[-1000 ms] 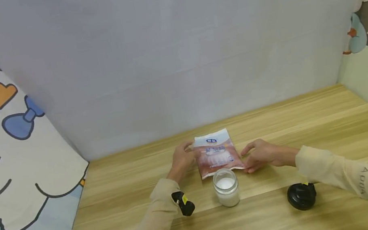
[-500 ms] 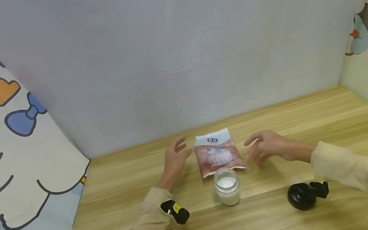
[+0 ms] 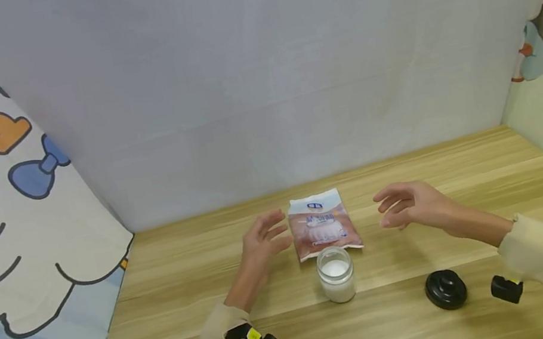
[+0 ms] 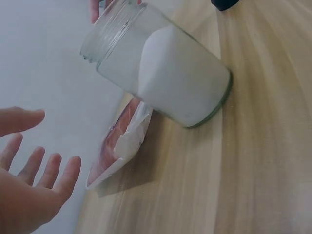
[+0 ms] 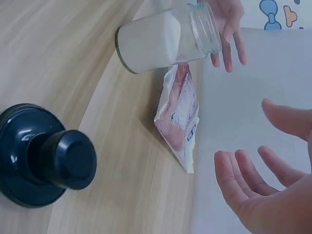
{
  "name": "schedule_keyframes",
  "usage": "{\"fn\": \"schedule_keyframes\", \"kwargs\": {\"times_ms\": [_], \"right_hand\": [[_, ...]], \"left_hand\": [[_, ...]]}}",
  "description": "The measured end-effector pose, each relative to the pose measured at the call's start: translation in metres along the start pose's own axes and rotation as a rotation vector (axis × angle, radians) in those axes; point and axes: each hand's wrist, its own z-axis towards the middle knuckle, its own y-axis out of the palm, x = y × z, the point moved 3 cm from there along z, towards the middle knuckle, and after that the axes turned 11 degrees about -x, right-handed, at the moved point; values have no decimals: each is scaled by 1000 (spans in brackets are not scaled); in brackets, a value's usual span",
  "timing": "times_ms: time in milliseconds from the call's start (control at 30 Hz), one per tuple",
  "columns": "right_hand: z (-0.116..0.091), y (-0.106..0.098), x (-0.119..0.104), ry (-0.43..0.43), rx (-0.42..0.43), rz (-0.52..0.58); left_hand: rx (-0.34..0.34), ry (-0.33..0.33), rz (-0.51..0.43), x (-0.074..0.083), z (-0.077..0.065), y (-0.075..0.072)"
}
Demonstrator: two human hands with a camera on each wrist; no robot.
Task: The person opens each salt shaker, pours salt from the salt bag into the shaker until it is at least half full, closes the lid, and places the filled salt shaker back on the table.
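A pink-and-white printed packet (image 3: 321, 227) lies flat on the wooden table. In front of it stands a lidless glass jar (image 3: 337, 279), partly filled with a white substance, grainy or powdery in look. My left hand (image 3: 261, 243) hovers just left of the packet, fingers spread and holding nothing. On the other side, my right hand (image 3: 414, 206) is raised clear of the packet with loosely bent fingers, also holding nothing. A black knobbed lid (image 3: 446, 289) rests on the table to the jar's right. The right wrist view shows the lid (image 5: 46, 156) close up.
The wooden table (image 3: 176, 307) meets a grey backdrop (image 3: 281, 101) behind the packet. Cartoon-printed panels (image 3: 40, 246) flank it left and right. A black wrist camera (image 3: 508, 289) sits under the right sleeve, near the lid.
Both hands have let go of the packet's sides and lifted away. The right hand has drawn off to the right; the left moved left, then slightly back. Packet, jar and lid stay put.
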Motion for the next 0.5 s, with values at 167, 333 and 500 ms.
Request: {"fn": "schedule_keyframes", "kwargs": {"times_ms": [167,333,500], "right_hand": [[-14,-3,0,-47,32,-76],[-31,-3,4,-69,61,-134],[-46,-6,9,-39,97,-188]], "left_hand": [[-118,18,-2,-1,-12,6],[-218,8,-33,-6,-24,14],[-287,17,-103,-13,-34,22]]}}
